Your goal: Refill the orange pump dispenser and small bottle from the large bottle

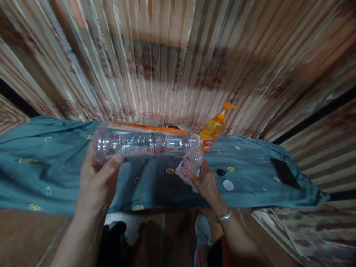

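Note:
My left hand (101,172) is wrapped round the base of a large clear plastic bottle (150,142) with an orange-edged label. The bottle lies sideways in the air, its neck pointing right and meeting the mouth of a smaller clear bottle (197,157). My right hand (204,180) grips that smaller bottle, which is slightly tilted over a whitish cloth or paper (182,173). Right behind it, an orange pump bottle (211,131) with yellow liquid stands on the teal cloth. No liquid can be made out in either clear bottle.
A teal patterned cloth (155,193) covers the narrow table. On its right side lie a dark phone (285,173), a white round cap (228,185) and a small black round item (221,172). A pleated curtain (167,66) hangs behind. Shoes show on the floor below.

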A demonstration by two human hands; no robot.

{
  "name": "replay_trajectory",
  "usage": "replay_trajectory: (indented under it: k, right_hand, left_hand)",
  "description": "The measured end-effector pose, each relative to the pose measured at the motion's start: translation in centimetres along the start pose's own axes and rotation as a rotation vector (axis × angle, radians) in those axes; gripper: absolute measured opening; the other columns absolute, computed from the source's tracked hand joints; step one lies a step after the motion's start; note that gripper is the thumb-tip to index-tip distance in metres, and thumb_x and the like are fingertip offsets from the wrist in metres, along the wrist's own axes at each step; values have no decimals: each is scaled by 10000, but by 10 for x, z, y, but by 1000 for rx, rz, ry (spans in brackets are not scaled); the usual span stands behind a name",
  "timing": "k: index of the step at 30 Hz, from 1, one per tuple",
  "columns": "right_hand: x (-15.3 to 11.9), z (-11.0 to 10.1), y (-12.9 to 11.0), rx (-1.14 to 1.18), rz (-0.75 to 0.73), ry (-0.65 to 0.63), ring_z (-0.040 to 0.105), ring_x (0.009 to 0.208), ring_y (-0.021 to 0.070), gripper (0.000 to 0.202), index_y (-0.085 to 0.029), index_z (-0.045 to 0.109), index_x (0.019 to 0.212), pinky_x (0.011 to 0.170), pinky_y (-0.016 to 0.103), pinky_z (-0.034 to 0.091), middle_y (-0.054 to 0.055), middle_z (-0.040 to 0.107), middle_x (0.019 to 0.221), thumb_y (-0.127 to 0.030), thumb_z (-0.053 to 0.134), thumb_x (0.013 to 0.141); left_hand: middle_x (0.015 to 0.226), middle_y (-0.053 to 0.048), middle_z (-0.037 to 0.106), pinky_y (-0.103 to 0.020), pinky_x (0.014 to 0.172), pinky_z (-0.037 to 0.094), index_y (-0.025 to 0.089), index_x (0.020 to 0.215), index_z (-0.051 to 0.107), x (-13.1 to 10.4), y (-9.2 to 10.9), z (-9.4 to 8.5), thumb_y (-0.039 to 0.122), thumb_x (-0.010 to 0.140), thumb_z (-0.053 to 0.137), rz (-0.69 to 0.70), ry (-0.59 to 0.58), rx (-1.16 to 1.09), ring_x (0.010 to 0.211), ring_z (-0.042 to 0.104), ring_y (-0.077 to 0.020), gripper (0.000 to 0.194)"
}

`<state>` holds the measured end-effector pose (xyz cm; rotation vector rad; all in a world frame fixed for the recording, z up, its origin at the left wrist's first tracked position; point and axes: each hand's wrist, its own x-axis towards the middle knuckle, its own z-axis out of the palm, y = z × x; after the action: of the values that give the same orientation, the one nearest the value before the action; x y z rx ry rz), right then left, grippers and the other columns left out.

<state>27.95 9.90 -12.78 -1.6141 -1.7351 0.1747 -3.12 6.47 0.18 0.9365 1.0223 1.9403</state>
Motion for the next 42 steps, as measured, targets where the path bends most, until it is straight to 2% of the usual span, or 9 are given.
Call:
replay_trajectory:
  k: [7, 11, 15, 19, 23, 26, 32, 42]
  right_hand:
    - [0, -1, 0, 9, 27, -36, 889, 1041, 436, 687, -147, 717, 1442, 913, 579, 738, 232, 903, 1137, -612, 855, 955]
    - [0, 0, 2, 2, 31, -31, 887, 1022, 433, 690, -155, 724, 1432, 890, 567, 742, 228, 904, 1120, -637, 841, 954]
    - [-1, 2, 3, -1, 12, -2, 891, 1018, 429, 745, -116, 724, 1418, 884, 546, 737, 243, 904, 1118, -699, 803, 961]
    - [-1, 4, 3, 4, -7, 28, 890, 988, 422, 783, -103, 725, 1421, 856, 532, 730, 241, 905, 1114, -737, 784, 966]
    - [-1, 4, 2, -1, -17, 33, 891, 994, 415, 700, -138, 738, 1398, 859, 535, 734, 223, 905, 1109, -698, 797, 981]
    - [-1, 2, 2, -8, -2, 10, 890, 999, 408, 662, -170, 739, 1396, 863, 529, 740, 202, 910, 1106, -664, 834, 966]
    - [0, 1, 2, -3, -3, 3, 892, 991, 417, 656, -173, 729, 1398, 858, 537, 746, 200, 908, 1098, -636, 856, 952]
    - [2, -3, -4, 3, 67, -59, 896, 1019, 444, 621, -177, 707, 1379, 908, 592, 745, 218, 905, 1107, -570, 877, 930]
  left_hand:
    - [1284, -55, 855, -512, 1247, 583, 319, 1134, 876, 2, -2, -1, 376, 570, 1131, 13, 11, 18, 1208, 780, -300, 622]
    - [1279, -53, 850, -559, 1239, 586, 316, 1166, 874, 4, -5, -4, 391, 593, 1125, 37, -8, 27, 1209, 779, -321, 630]
    - [1293, -63, 850, -529, 1197, 611, 329, 1171, 875, 4, -6, -4, 369, 627, 1105, 25, -21, 25, 1188, 783, -310, 592]
    - [1257, -63, 859, -506, 1181, 619, 324, 1116, 884, 2, -5, 1, 344, 575, 1105, 18, 24, 20, 1155, 782, -298, 585]
    - [1286, -55, 855, -522, 1244, 579, 333, 1120, 887, 2, -2, 2, 327, 552, 1105, 11, 30, 13, 1210, 781, -306, 609]
    - [1262, -57, 857, -529, 1221, 595, 331, 1118, 889, 2, -2, 0, 336, 566, 1108, 7, 20, 23, 1178, 785, -308, 594]
    - [1241, -50, 858, -500, 1202, 610, 333, 1127, 890, 2, -4, 0, 378, 566, 1134, 18, 13, 7, 1149, 784, -295, 613]
    - [1290, -54, 860, -548, 1214, 614, 342, 1178, 886, 2, -3, -3, 403, 588, 1139, 26, -4, 37, 1207, 788, -325, 644]
